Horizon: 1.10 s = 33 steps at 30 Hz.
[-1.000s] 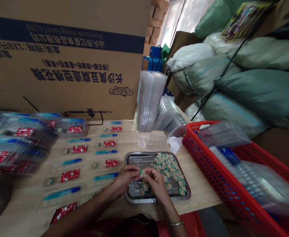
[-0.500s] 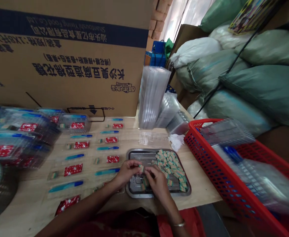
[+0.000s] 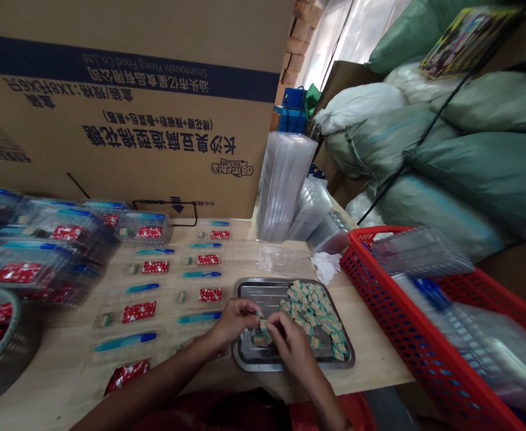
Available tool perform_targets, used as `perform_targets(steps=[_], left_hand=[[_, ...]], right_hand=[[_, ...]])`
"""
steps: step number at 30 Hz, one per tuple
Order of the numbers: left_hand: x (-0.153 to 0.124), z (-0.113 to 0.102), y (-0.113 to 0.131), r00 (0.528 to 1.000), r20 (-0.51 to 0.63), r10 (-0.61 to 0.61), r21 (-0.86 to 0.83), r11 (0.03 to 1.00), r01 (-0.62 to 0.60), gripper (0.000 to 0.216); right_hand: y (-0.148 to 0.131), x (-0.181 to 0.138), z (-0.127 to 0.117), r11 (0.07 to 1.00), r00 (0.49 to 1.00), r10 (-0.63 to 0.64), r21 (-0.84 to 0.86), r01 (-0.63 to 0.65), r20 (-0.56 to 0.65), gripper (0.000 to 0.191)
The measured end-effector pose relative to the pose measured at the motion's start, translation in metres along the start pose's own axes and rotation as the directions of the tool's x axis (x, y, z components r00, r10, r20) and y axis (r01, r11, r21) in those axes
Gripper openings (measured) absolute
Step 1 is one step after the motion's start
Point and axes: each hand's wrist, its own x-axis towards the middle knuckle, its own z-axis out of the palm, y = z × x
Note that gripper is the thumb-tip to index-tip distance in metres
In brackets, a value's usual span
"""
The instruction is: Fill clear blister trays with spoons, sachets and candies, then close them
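My left hand (image 3: pixel 233 323) and my right hand (image 3: pixel 292 347) meet low over a steel tray (image 3: pixel 263 293). A small green-and-cream striped piece (image 3: pixel 259 312) sits at my left fingertips. Several more lie in a pile (image 3: pixel 310 314) on the tray's right half, and a few lie under my fingers. My right fingers hide whatever they touch. Left of the tray, rows of clear plastic trays (image 3: pixel 200 251) on the wooden table (image 3: pixel 374 359) hold blue spoons (image 3: pixel 125 342) and red packets (image 3: pixel 139 312).
Filled clear boxes (image 3: pixel 65 239) are stacked at the left, beside a wire basket (image 3: pixel 2 353) of red packets. A stack of clear trays (image 3: pixel 285 185) stands behind. A red plastic crate (image 3: pixel 406 323) sits at the right, with large sacks (image 3: pixel 469 167) beyond. A cardboard carton (image 3: pixel 128 120) rises behind the table.
The whole scene has shifted slightly right in view as my head turned. My hands stay over the tray, and my right hand has dropped a little lower, away from the left.
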Motion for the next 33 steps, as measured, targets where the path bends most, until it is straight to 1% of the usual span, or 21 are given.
perform_targets(steps=[2, 3, 4, 5, 6, 9, 11, 16, 18, 21, 24, 26, 29, 31, 33], left_hand=[[0.000, 0.001, 0.000, 1.000, -0.003, -0.030, -0.012, 0.999, 0.030, 0.031], [0.000, 0.001, -0.001, 0.999, -0.022, -0.033, -0.018, 0.999, 0.033, 0.031], [-0.001, 0.001, 0.000, 0.999, -0.041, -0.029, -0.019, 0.999, 0.028, 0.030], [-0.001, 0.002, 0.000, 0.998, -0.051, -0.022, -0.016, 1.000, 0.021, 0.030], [-0.001, 0.002, 0.000, 0.999, -0.049, -0.014, -0.013, 1.000, 0.013, 0.029], [-0.003, 0.002, 0.000, 1.000, -0.003, 0.006, -0.009, 1.000, -0.006, 0.028], [-0.003, 0.003, -0.002, 1.000, 0.004, 0.010, -0.014, 1.000, -0.010, 0.028], [-0.004, 0.002, -0.006, 1.000, -0.001, -0.013, -0.040, 0.999, 0.013, 0.030], [-0.005, 0.000, -0.005, 0.999, 0.038, -0.012, -0.022, 1.000, 0.013, 0.029], [-0.008, -0.005, -0.002, 0.992, 0.127, -0.023, 0.001, 1.000, 0.023, 0.030], [-0.016, -0.012, -0.003, 0.989, 0.143, 0.032, 0.002, 0.999, -0.033, 0.031], [-0.026, -0.017, -0.006, 0.987, 0.115, 0.108, -0.003, 0.994, -0.108, 0.030], [-0.043, -0.029, -0.014, 0.987, 0.003, 0.160, -0.052, 0.986, -0.160, 0.039], [-0.057, -0.042, -0.018, 0.981, -0.092, 0.171, -0.077, 0.981, -0.178, 0.048], [-0.076, -0.060, -0.019, 0.969, -0.156, 0.193, -0.066, 0.977, -0.205, 0.049]], right_hand=[[0.003, 0.004, -0.002, 0.994, 0.999, -0.007, -0.109, 0.003, -0.032, 0.015], [0.005, 0.006, -0.003, 0.986, 0.999, -0.013, -0.168, 0.005, -0.046, 0.014], [0.006, 0.007, -0.004, 0.979, 0.998, -0.022, -0.205, 0.009, -0.063, 0.014], [0.006, 0.007, -0.004, 0.978, 0.997, -0.032, -0.207, 0.015, -0.076, 0.013], [0.006, 0.007, -0.005, 0.985, 0.996, -0.038, -0.173, 0.025, -0.075, 0.013], [0.002, 0.007, -0.005, 1.000, 1.000, -0.018, 0.013, 0.018, -0.006, 0.012], [-0.001, 0.008, -0.005, 0.997, 1.000, -0.008, 0.076, 0.007, 0.009, 0.013], [-0.008, 0.012, 0.000, 0.988, 0.999, -0.019, 0.151, 0.023, -0.032, 0.016], [-0.009, 0.014, 0.002, 0.988, 0.999, -0.010, 0.156, 0.015, -0.038, 0.015], [-0.011, 0.016, 0.004, 0.992, 0.999, -0.014, 0.126, 0.020, -0.045, 0.015], [-0.014, 0.017, 0.006, 0.993, 0.999, -0.044, 0.106, 0.045, -0.009, 0.014], [-0.017, 0.017, 0.011, 0.991, 0.997, -0.068, 0.118, 0.062, 0.042, 0.014], [-0.023, 0.020, 0.024, 0.982, 0.984, -0.092, 0.177, 0.064, 0.155, 0.014], [-0.030, 0.027, 0.039, 0.972, 0.964, -0.128, 0.224, 0.074, 0.235, 0.015], [-0.043, 0.034, 0.057, 0.959, 0.938, -0.173, 0.267, 0.091, 0.300, 0.015]])
